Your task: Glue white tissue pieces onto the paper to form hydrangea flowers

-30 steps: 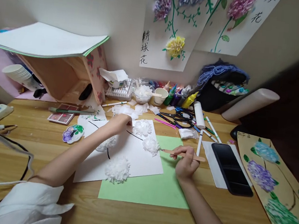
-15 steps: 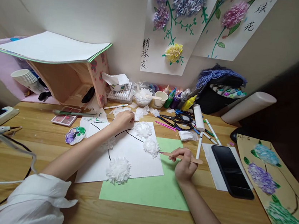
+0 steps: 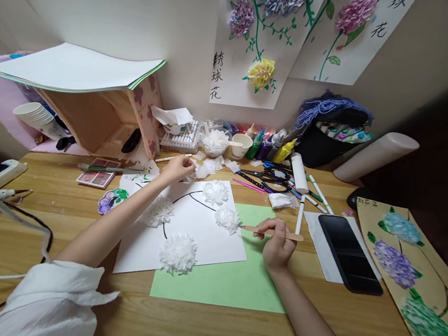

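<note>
My right hand (image 3: 279,244) pinches a flat wooden craft stick (image 3: 252,229) above the green sheet (image 3: 218,289), its far tip beside a white ruffled paper flower (image 3: 227,218). My left hand (image 3: 181,168) reaches past the top edge of the white drawing paper (image 3: 207,247), fingers bent together near torn white paper scraps (image 3: 207,169); what they hold, if anything, is hidden. More fluffy white flowers lie on the paper, one low on it (image 3: 178,253) and another beside my left forearm (image 3: 159,211). Black curved stem lines run between them.
A bowl of white paper pieces (image 3: 215,144), a paper cup (image 3: 241,145) and paint bottles (image 3: 264,148) line the wall. Black scissors (image 3: 273,180) and pens lie in front. A phone (image 3: 349,253) and a flower picture (image 3: 406,275) are at right, cables (image 3: 42,231) at left.
My left hand has drawn back to the left and slightly up, uncovering more of the left flower and the stem line. My right hand keeps the craft stick in nearly the same place.
</note>
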`<state>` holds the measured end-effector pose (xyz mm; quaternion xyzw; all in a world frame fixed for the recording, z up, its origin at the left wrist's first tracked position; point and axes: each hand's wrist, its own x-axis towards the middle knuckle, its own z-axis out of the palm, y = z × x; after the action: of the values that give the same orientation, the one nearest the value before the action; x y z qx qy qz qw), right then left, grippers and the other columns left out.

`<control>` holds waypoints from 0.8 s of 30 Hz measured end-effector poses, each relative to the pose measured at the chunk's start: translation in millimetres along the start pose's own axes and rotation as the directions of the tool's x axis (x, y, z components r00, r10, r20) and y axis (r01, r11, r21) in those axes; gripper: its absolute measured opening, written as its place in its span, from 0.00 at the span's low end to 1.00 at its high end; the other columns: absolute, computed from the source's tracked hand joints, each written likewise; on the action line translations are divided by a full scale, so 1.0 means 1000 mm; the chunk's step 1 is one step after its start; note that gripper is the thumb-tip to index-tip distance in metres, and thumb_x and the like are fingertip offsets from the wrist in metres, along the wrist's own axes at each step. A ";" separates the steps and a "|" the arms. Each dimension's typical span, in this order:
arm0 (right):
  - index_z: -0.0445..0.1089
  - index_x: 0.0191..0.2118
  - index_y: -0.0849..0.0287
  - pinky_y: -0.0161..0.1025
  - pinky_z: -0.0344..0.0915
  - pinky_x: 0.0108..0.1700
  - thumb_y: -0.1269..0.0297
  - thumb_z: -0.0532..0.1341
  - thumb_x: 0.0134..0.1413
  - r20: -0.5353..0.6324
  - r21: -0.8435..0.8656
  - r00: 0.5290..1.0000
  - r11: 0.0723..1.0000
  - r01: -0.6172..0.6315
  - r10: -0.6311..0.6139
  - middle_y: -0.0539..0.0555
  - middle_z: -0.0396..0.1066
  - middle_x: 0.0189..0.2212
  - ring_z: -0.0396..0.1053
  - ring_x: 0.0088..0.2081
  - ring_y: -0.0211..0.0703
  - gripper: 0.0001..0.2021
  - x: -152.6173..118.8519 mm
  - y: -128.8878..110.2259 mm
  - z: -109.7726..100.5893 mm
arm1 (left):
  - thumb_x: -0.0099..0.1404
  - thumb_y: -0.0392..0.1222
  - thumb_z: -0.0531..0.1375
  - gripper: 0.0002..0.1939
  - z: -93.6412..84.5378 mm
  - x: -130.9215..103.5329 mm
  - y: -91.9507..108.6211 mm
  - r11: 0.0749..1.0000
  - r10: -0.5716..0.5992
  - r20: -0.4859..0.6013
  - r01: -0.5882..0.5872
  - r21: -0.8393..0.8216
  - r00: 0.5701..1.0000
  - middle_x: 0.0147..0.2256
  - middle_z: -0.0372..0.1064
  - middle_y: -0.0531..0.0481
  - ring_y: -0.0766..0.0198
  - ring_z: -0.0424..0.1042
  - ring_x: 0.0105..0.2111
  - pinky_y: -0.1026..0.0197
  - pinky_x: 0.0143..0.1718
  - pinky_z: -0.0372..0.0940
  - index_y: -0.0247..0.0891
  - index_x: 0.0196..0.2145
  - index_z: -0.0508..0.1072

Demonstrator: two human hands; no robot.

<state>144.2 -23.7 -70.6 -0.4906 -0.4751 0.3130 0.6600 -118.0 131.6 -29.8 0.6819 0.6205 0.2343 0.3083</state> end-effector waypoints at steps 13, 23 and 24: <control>0.65 0.20 0.59 0.33 0.57 0.17 0.55 0.47 0.61 0.023 -0.019 1.000 1.000 0.002 -0.001 0.49 0.63 0.15 0.62 0.16 0.35 0.22 0.001 0.001 0.000 | 0.52 0.40 0.61 0.13 0.013 0.007 -0.003 0.999 -0.021 -0.083 0.019 -0.034 0.996 0.33 0.74 0.46 0.62 0.73 0.34 0.64 0.34 0.65 0.34 0.36 0.71; 0.65 0.20 0.59 0.34 0.58 0.18 0.55 0.46 0.61 0.039 -0.037 0.999 0.999 0.006 -0.004 0.49 0.63 0.15 0.62 0.17 0.35 0.23 0.000 0.001 -0.002 | 0.58 0.38 0.56 0.09 -0.008 -0.012 0.022 0.934 0.290 -0.265 -0.213 0.286 0.919 0.36 0.73 0.50 0.62 0.70 0.40 0.61 0.42 0.61 0.40 0.38 0.71; 0.65 0.20 0.59 0.34 0.58 0.18 0.55 0.46 0.61 0.040 -0.037 0.999 0.999 0.007 -0.006 0.49 0.64 0.15 0.62 0.17 0.35 0.23 0.000 0.001 -0.002 | 0.58 0.38 0.56 0.09 -0.009 -0.011 0.021 0.940 0.293 -0.257 -0.229 0.252 0.921 0.36 0.73 0.50 0.62 0.70 0.39 0.62 0.41 0.62 0.40 0.38 0.71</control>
<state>145.7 -24.1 -72.2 -0.4949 -0.4956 0.3117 0.6421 -110.7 121.2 -7.9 0.7464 0.5840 0.3018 0.1034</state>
